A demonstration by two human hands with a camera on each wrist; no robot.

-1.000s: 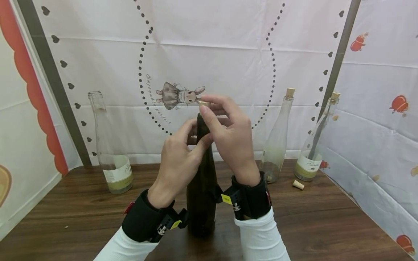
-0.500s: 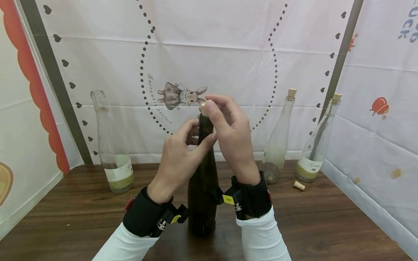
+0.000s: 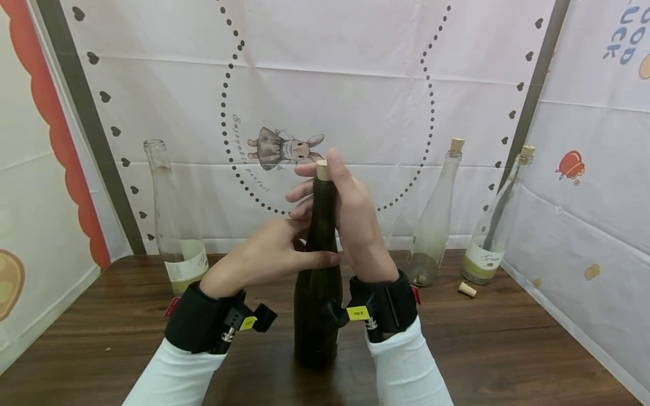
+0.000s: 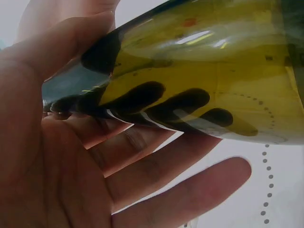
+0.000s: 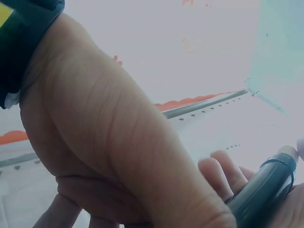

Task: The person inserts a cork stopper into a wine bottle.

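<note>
A dark green glass bottle (image 3: 312,332) stands upright on the table in front of me, with a cork (image 3: 322,171) sticking out of its mouth. My left hand (image 3: 254,256) holds the bottle at its shoulder, thumb across the front and fingers behind; in the left wrist view those fingers (image 4: 147,166) lie along the glass. Higher up, my right hand (image 3: 358,220) wraps the neck. Its thumb points up beside the cork, and its fingers show past the far side. The right wrist view shows the neck (image 5: 266,190) between both hands.
A clear bottle (image 3: 175,225) with no cork stands at the left. Two corked clear bottles stand at the back right, one (image 3: 434,231) nearer the middle and one (image 3: 484,242) by the side wall. A loose cork (image 3: 467,290) lies before them on the wooden table (image 3: 487,349).
My left hand has slid down from the neck to the shoulder, and its wrist moved left. My right hand's fingertips came off the cork, and that hand now surrounds the neck.
</note>
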